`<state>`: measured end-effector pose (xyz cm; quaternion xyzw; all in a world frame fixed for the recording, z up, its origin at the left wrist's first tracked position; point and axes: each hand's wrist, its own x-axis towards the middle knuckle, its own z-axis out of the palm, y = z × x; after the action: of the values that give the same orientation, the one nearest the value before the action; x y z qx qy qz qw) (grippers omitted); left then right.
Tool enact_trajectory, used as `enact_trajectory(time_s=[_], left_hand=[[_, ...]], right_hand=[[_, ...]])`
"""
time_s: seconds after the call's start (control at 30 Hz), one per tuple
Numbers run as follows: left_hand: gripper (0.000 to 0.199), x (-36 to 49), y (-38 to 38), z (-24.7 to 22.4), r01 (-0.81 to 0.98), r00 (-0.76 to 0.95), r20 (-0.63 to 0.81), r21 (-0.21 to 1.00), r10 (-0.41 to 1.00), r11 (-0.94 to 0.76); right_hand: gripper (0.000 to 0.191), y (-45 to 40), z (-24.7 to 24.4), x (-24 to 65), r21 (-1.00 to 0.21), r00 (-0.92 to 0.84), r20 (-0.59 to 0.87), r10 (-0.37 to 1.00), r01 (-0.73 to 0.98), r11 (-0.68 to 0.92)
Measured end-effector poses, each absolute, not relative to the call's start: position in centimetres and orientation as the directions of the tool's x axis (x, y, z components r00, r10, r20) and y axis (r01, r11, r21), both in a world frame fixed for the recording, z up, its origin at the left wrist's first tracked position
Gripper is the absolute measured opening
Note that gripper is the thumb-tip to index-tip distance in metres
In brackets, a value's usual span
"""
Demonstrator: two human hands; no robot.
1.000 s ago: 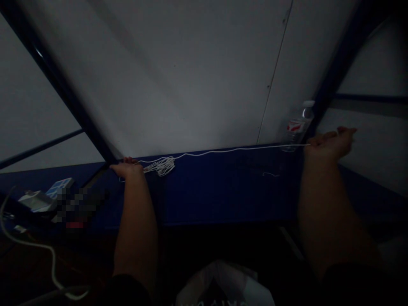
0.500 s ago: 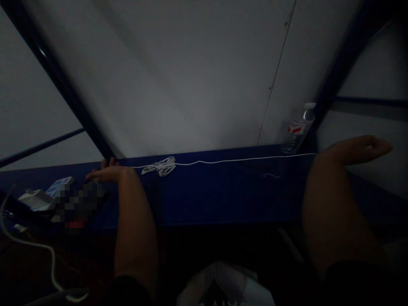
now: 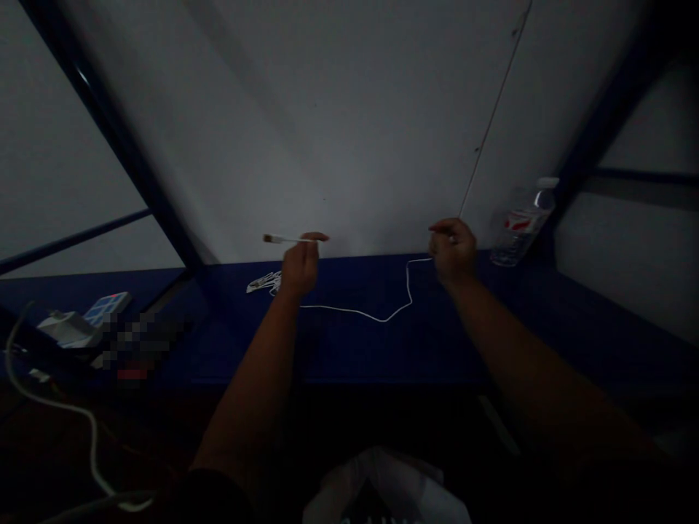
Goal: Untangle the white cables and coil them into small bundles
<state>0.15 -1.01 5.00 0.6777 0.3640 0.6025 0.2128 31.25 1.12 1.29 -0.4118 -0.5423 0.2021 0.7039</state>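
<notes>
The left hand (image 3: 299,266) pinches the plug end (image 3: 273,238) of the white cable (image 3: 354,312) above the desk (image 3: 349,349), the right hand (image 3: 452,251) pinches it farther along, and a small tangle (image 3: 262,282) remains near the desk's back edge.

Cable (image 3: 354,313), middle of frame: smooth white plastic sheath; water bottle (image 3: 523,234), right: clear, glossy plastic; shelf top (image 3: 349,349), lower middle: matt blue finish; wall panel (image 3: 338,145), upper middle: smooth, matt white.
</notes>
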Motion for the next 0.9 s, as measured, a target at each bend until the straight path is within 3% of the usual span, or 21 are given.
enact_trajectory(time_s=[0.07,0.13,0.2,0.3,0.43,0.5,0.6,0.67,0.77,0.9], left_hand=[[0.029,2.7,-1.7,4.1,0.462,0.416,0.58,0.529,0.701,-0.712],[0.029,4.4,-2.2,3.3,0.578,0.632,0.4,0.326,0.663,-0.748],[0.03,5.4,-2.3,2.6,0.664,0.672,0.27,0.194,0.69,-0.722],[0.039,5.9,-2.0,1.7,0.78,0.582,0.238,0.108,0.778,-0.616],[0.051,6.0,-1.5,1.1,0.91,0.355,0.296,0.107,0.887,-0.4],[0.054,6.0,-1.4,0.9,0.929,0.298,0.31,0.124,0.903,-0.349],[0.05,6.2,-1.3,0.5,0.932,0.265,0.302,0.163,0.916,-0.324],[0.045,6.2,-1.2,0.3,0.924,0.247,0.307,0.212,0.919,-0.319],[0.045,6.1,-1.0,0.0,0.894,0.264,0.297,0.283,0.918,-0.348],[0.031,6.1,-0.8,-0.1,0.89,0.287,0.237,0.292,0.928,-0.35]], right_hand=[[0.016,1.0,0.3,27.7,-0.789,0.139,0.609,0.781,0.207,0.578],[0.02,1.0,-0.6,25.5,-0.755,-0.07,0.596,0.8,0.29,0.588],[0.027,1.4,-1.4,24.7,-0.654,-0.194,0.607,0.771,0.429,0.623],[0.038,2.2,-2.2,25.4,-0.497,-0.222,0.562,0.797,0.68,0.54],[0.069,2.5,-2.6,27.5,-0.466,-0.248,0.31,0.918,0.802,0.374],[0.076,2.3,-2.5,28.3,-0.461,-0.383,0.262,0.886,0.757,0.464],[0.073,1.9,-2.1,29.0,-0.435,-0.611,0.236,0.756,0.629,0.644],[0.064,1.7,-1.8,29.1,-0.401,-0.669,0.276,0.69,0.572,0.715],[0.049,1.4,-1.4,28.5,-0.348,-0.586,0.471,0.659,0.563,0.75],[0.045,0.3,-1.1,26.6,-0.266,-0.557,0.626,0.546,0.506,0.82]])
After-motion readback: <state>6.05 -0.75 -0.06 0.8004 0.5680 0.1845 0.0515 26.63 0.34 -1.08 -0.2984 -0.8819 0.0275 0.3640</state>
